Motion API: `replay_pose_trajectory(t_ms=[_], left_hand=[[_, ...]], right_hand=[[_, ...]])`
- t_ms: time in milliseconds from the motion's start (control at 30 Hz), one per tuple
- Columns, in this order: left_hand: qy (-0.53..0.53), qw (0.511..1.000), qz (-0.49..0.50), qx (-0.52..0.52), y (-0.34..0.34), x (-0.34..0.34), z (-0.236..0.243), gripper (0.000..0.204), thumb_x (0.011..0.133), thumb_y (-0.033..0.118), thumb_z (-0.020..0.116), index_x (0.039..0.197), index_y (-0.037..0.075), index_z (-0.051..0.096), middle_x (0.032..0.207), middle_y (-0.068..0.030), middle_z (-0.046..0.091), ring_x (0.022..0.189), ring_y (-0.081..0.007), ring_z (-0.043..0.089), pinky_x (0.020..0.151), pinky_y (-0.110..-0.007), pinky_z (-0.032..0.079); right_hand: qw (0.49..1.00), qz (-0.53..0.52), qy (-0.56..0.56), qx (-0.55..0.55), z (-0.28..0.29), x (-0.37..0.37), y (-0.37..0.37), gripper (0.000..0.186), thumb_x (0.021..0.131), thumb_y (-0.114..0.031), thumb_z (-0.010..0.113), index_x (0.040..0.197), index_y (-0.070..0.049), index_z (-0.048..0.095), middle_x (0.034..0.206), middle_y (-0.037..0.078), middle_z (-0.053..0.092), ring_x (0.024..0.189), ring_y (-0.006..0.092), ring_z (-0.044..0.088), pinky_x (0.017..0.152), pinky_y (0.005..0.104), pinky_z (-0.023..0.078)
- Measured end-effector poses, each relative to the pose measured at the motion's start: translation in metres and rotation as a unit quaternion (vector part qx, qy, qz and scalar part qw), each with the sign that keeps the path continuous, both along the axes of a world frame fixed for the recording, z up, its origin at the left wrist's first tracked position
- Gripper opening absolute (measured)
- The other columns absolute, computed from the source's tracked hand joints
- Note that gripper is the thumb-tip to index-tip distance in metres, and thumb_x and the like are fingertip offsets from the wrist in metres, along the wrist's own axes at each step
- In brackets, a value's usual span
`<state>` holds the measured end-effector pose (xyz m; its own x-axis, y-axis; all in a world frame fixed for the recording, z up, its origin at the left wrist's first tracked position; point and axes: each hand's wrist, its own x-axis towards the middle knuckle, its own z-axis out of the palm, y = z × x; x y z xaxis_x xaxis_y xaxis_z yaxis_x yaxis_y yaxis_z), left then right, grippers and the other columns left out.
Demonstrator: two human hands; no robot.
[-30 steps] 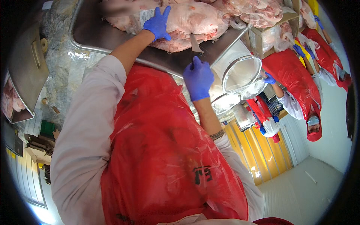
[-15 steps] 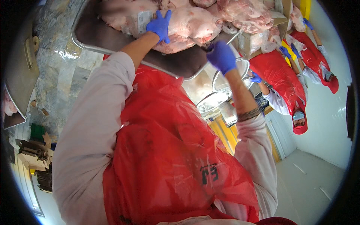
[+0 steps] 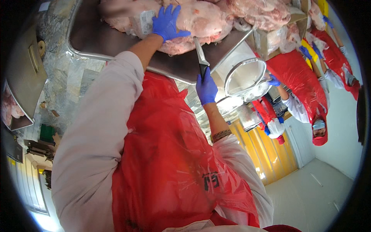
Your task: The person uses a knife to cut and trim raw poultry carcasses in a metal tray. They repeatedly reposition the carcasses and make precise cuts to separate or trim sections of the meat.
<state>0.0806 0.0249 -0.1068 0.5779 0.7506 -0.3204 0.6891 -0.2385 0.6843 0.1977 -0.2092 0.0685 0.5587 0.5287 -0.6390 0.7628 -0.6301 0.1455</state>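
Observation:
My left hand (image 3: 167,24), in a blue glove, lies with fingers spread on a large pale piece of raw meat (image 3: 206,21) in a metal tray (image 3: 112,38). Just left of that hand, a white label (image 3: 146,22) sits on the meat. My right hand (image 3: 207,87), also gloved in blue, is closed around the black handle of a knife (image 3: 200,52). The blade points away from me, and its tip meets the near edge of the meat. Whether the tip has gone in, I cannot tell.
More raw meat (image 3: 259,14) lies beyond, by a cardboard box (image 3: 266,40) holding plastic-wrapped pieces. A round metal frame (image 3: 244,79) stands to the right of the tray. Several co-workers in red aprons (image 3: 299,77) are on the right. Another meat tray (image 3: 22,123) is far left.
My right hand has moved left and nearer to me, and the knife now shows plainly with its blade pointing away. My left hand stays on the meat. Another co-worker has come into view.

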Motion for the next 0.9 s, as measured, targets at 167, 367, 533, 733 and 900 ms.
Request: replay_pose_trajectory(t_ms=[167,367,533,733,900], left_hand=[[-0.073,0.997,-0.025,0.015,0.012,-0.005,-0.011,0.114,0.056,0.063,0.087,0.141,0.001,0.043,0.134,-0.0242,0.053,0.118,-0.0433,0.053,0.104,-0.050,0.043],[-0.025,0.996,-0.065,-0.060,0.021,-0.007,-0.007,0.133,0.053,0.064,0.088,0.154,0.011,0.018,0.154,-0.0250,0.026,0.141,-0.0417,0.029,0.113,-0.045,0.036],[-0.149,0.985,-0.054,0.073,0.008,-0.015,-0.039,0.113,0.060,0.059,0.088,0.143,-0.001,0.041,0.136,-0.0241,0.052,0.126,-0.0426,0.049,0.109,-0.048,0.039],[-0.118,0.991,-0.068,-0.012,0.014,-0.017,-0.027,0.114,0.062,0.056,0.088,0.147,0.001,0.036,0.145,-0.0241,0.045,0.133,-0.0433,0.043,0.112,-0.049,0.036],[-0.017,0.997,-0.063,0.037,0.002,-0.013,-0.029,0.119,0.063,0.060,0.085,0.153,0.006,0.029,0.154,-0.0221,0.035,0.137,-0.0455,0.037,0.113,-0.051,0.035]], right_hand=[[0.998,0.045,0.010,0.035,-0.017,0.030,-0.025,0.054,0.097,-0.045,0.055,0.138,-0.011,0.047,0.088,0.019,0.069,0.071,0.0391,0.069,0.060,0.0530,0.053],[0.998,0.028,0.020,0.058,-0.036,0.040,-0.042,0.048,0.097,-0.047,0.055,0.129,-0.011,0.052,0.088,0.019,0.069,0.070,0.0384,0.069,0.057,0.0518,0.052],[0.998,0.011,0.014,0.056,-0.053,0.037,-0.058,0.046,0.096,-0.045,0.055,0.128,-0.012,0.052,0.088,0.020,0.069,0.070,0.0382,0.069,0.057,0.0518,0.053],[0.998,-0.003,0.001,0.063,-0.056,0.021,-0.065,0.051,0.096,-0.043,0.057,0.134,-0.011,0.050,0.088,0.019,0.068,0.073,0.0381,0.069,0.059,0.0517,0.053],[0.996,0.088,-0.019,0.006,0.024,0.021,0.013,0.062,0.094,-0.040,0.059,0.147,-0.013,0.042,0.089,0.018,0.066,0.075,0.0368,0.069,0.060,0.0508,0.053]])
